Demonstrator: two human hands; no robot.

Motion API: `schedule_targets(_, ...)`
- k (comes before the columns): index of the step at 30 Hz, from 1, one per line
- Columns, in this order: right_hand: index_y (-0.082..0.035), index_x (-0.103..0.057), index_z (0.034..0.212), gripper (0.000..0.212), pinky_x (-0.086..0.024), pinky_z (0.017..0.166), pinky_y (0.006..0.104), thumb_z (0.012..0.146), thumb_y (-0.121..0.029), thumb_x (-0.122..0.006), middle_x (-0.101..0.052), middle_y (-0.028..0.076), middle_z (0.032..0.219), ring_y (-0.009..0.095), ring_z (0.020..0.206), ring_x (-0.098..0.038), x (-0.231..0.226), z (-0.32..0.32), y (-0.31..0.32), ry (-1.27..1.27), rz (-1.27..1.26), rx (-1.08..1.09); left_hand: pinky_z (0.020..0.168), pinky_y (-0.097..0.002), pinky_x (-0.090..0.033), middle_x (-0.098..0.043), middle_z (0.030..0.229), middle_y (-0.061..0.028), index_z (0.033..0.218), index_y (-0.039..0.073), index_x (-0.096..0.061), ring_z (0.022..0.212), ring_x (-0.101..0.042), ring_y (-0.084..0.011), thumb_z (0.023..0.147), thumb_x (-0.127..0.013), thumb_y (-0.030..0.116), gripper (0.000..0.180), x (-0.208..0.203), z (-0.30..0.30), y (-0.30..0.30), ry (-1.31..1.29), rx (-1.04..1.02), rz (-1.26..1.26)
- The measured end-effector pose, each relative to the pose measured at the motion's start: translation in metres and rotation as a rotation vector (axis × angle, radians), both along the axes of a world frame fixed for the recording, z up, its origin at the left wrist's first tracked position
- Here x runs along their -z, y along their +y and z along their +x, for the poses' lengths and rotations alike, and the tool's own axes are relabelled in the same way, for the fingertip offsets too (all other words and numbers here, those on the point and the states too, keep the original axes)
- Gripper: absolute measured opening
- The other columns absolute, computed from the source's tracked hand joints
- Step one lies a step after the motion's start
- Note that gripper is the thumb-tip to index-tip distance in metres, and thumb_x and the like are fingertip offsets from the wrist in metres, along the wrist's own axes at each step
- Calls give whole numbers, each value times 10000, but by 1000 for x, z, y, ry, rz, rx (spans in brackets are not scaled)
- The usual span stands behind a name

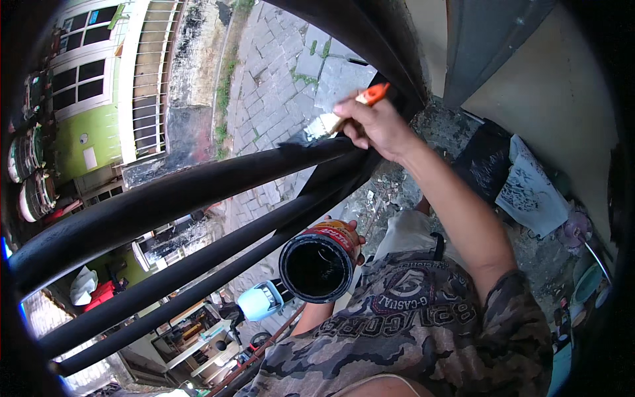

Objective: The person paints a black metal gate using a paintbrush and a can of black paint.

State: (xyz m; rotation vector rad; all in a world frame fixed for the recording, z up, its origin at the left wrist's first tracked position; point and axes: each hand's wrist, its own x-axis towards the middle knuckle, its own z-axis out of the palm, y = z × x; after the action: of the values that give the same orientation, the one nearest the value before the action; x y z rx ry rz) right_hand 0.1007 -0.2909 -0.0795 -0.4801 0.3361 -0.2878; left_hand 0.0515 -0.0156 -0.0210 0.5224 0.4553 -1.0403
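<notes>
My right hand is closed around a paintbrush with an orange-tipped handle and a pale ferrule. Its dark, paint-covered bristles rest against the upper black metal rail, near the rail's right end. Below the rails, my left hand grips an open paint can with a red and yellow label, its fingers wrapped round the side. The can is tilted so that its mouth faces me, with black paint inside and smeared along the rim. Most of the left hand is hidden behind the can.
Two thinner black rails run below the upper one. Beyond them lies a paved lane with a green house. A light blue motor scooter is parked below. On my right, a black bag and a white printed sack lie by the wall.
</notes>
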Motion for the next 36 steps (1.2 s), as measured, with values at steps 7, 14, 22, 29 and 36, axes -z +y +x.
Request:
schedule_targets(7, -81, -557, 917, 120, -350, 391, 202, 901, -156, -649, -571, 14, 721, 55, 523, -516, 13, -23, -6, 45, 15, 99, 724, -448, -517, -548, 1294, -229, 1382, 222, -478, 1086, -560, -405, 872, -648, 462, 589, 16, 3, 18, 41, 35, 106)
schedule_targets(14, -61, -569, 916, 154, -393, 415, 221, 894, -180, -665, -584, 39, 654, 84, 485, -516, 59, -47, 15, 198, -186, 179, 717, -439, -520, -532, 1314, -218, 1409, 217, -439, 1053, -574, -387, 884, -614, 499, 620, 5, -6, -2, -95, 71, 167)
schedule_targets(22, -43, -542, 929, 145, -431, 445, 219, 907, -140, -647, -591, 51, 649, 85, 481, -528, 67, -79, 50, 273, -128, 305, 725, -458, -518, -514, 1336, -220, 1408, 242, -442, 1076, -562, -407, 885, -607, 512, 612, 26, -1, 13, 22, 111, 108)
schedule_targets(29, -61, -581, 876, 112, -513, 540, 288, 868, -121, -674, -618, 57, 703, 123, 601, -620, 81, -85, 54, 704, -478, 190, 713, -451, -521, -559, 1283, -221, 1400, 231, -447, 1058, -577, -383, 931, -555, 466, 535, 18, -5, 1, -8, 106, 148)
schedule_targets(36, -38, -584, 922, 121, -497, 519, 238, 896, -124, -666, -621, 59, 731, 107, 606, -608, -19, -73, 59, 15, -111, 232, 697, -454, -531, -550, 1287, -231, 1424, 230, -410, 1028, -590, -393, 942, -540, 444, 543, 20, -3, 15, 4, 142, 161)
